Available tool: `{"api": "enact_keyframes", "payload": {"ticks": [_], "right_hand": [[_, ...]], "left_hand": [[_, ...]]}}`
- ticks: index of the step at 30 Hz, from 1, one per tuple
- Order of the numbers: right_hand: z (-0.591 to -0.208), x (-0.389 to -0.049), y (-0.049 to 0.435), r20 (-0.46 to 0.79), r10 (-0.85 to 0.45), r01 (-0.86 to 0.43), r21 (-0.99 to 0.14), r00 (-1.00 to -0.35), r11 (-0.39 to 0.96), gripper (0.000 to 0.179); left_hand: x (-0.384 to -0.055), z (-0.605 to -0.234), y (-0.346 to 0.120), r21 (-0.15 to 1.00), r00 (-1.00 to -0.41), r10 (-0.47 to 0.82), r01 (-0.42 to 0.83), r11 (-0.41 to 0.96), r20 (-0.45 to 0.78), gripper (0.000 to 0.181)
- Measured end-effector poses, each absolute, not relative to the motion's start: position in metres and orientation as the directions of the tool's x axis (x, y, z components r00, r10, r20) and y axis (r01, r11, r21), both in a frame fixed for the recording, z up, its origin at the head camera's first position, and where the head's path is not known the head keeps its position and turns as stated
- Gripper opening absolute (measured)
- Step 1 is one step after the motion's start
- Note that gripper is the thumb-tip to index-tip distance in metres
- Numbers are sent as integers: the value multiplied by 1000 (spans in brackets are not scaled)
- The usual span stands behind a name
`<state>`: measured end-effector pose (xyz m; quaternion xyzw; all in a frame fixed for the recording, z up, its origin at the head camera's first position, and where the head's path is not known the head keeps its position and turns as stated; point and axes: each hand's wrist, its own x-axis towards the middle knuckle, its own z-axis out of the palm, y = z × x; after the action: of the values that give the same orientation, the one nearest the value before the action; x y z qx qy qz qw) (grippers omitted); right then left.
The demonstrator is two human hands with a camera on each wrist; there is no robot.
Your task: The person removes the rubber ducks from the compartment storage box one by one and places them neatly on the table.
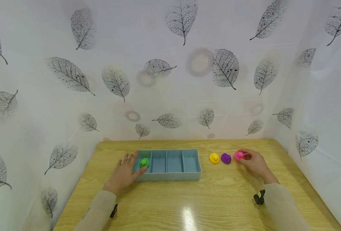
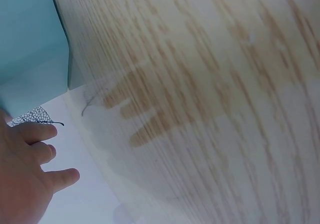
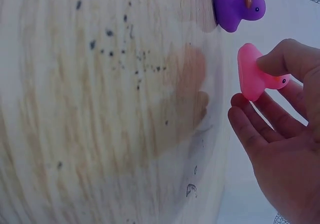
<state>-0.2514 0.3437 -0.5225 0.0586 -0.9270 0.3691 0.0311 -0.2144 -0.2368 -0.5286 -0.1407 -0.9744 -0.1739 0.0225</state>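
My right hand point(image 1: 255, 162) pinches a pink rubber duck point(image 1: 239, 156) between thumb and fingers, at the right end of a row of ducks. In the right wrist view the thumb presses the side of the pink duck point(image 3: 252, 72), whose flat base shows apart from the tabletop. Left of it stand a purple duck point(image 1: 226, 158) and a yellow duck point(image 1: 214, 158). A blue-grey divided tray point(image 1: 170, 176) lies left of these, with a green duck point(image 1: 144, 162) in its leftmost compartment. Against the tray's left end rests my left hand point(image 1: 125, 171), fingers spread and thumb across the front rim.
The wooden table point(image 1: 170, 205) has a leaf-printed white sheet point(image 1: 170, 96) behind it and along both sides. Black wrist devices sit by both sleeves, one at the right wrist point(image 1: 259, 197). Small dark specks point(image 3: 109, 32) dot the tabletop near the right arm.
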Motion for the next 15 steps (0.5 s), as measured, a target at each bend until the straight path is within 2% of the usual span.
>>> {"api": "enact_keyframes", "payload": {"ticks": [15], "right_hand": [[-526, -252, 345, 83, -89, -122, -649, -993, 751, 42]], "left_hand": [[-214, -529, -237, 335, -959, 265, 282, 899, 95, 93]]}}
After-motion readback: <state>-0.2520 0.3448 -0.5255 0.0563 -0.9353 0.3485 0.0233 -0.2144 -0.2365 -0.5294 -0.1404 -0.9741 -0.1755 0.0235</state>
